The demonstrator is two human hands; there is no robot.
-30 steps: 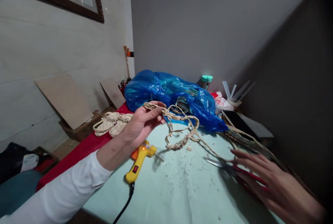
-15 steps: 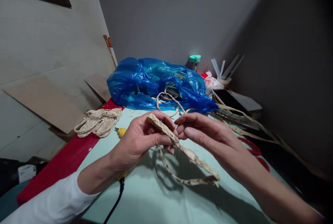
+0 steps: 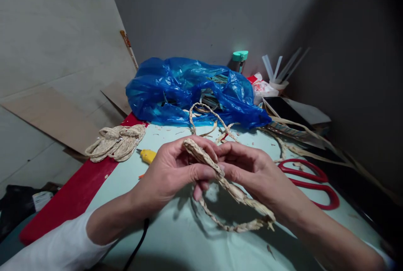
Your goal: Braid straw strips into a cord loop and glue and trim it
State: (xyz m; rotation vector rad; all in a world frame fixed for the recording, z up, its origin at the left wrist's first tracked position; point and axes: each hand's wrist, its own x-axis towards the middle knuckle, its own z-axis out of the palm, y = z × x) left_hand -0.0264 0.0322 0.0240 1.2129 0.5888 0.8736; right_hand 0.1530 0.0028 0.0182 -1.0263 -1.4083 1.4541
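A pale braided straw cord (image 3: pixel 234 191) is pinched between the thumb and fingers of my left hand (image 3: pixel 181 168), and its folded end points up and away. My right hand (image 3: pixel 247 164) has its thumb and fingertips closed on the same braid, just beside the left thumb. Below the hands the cord bends at a frayed corner and loops back beneath the left fingers. Another thin braid (image 3: pixel 209 109) arches up behind the hands. The left wrist partly hides a yellow glue gun (image 3: pixel 147 156) with a black cable.
Red-handled scissors (image 3: pixel 329 197) lie right of my right forearm. Coiled straw braids (image 3: pixel 116 141) rest on the red strip at left. A blue plastic bag (image 3: pixel 189 86) fills the back, with a cup of white sticks (image 3: pixel 278 84) and a tablet-like device (image 3: pixel 285 111) to its right.
My right hand has moved in and closed on the braid next to the left thumb. The view has shifted slightly, showing more of the scissors.
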